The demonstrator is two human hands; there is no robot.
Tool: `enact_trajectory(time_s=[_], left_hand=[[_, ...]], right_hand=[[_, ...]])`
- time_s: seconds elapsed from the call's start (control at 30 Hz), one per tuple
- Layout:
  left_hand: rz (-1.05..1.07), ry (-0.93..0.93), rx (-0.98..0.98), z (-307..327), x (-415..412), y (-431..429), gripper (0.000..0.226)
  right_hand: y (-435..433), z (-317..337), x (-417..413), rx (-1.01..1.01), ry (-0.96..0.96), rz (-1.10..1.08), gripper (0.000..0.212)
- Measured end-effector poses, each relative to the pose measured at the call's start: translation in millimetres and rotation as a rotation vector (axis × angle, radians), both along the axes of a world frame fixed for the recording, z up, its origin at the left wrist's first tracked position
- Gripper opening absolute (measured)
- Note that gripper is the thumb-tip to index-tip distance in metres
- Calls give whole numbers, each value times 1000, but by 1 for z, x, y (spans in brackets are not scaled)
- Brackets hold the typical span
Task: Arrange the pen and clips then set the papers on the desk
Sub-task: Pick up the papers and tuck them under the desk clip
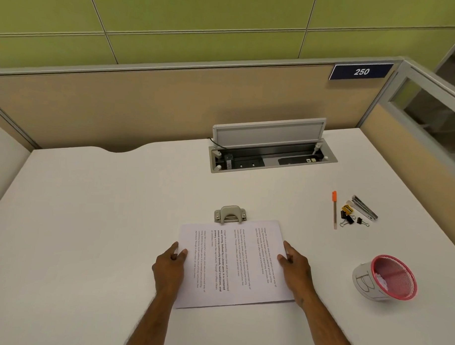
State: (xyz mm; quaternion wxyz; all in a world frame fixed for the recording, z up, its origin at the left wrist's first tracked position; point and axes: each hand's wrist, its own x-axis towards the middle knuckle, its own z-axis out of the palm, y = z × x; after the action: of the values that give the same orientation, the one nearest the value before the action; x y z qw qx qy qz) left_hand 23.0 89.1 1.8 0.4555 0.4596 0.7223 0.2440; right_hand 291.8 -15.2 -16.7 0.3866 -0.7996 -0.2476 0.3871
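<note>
both hands pinching papers (233,263) by the side edges, left hand (169,267) + right hand (296,270), prob squaring them flat on desk (90,219); pen (334,209) and clips (348,218) parked right

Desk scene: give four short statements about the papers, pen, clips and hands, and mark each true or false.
1. Both hands hold the papers, the left hand at one side edge and the right hand at the other. True.
2. The pen lies on top of the papers. False: it lies on the desk to their right, beside the binder clips.
3. The pink mesh cup stands upright. False: it lies tipped on its side.
4. The hole punch sits at the papers' far edge. True.
</note>
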Motion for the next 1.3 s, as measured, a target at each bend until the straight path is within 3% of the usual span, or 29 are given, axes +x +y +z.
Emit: enact_trajectory(time_s=[1.3], left_hand=[[-106,235,98,-13,5,23,39]], right_hand=[[18,3,2,10,5,3,42]])
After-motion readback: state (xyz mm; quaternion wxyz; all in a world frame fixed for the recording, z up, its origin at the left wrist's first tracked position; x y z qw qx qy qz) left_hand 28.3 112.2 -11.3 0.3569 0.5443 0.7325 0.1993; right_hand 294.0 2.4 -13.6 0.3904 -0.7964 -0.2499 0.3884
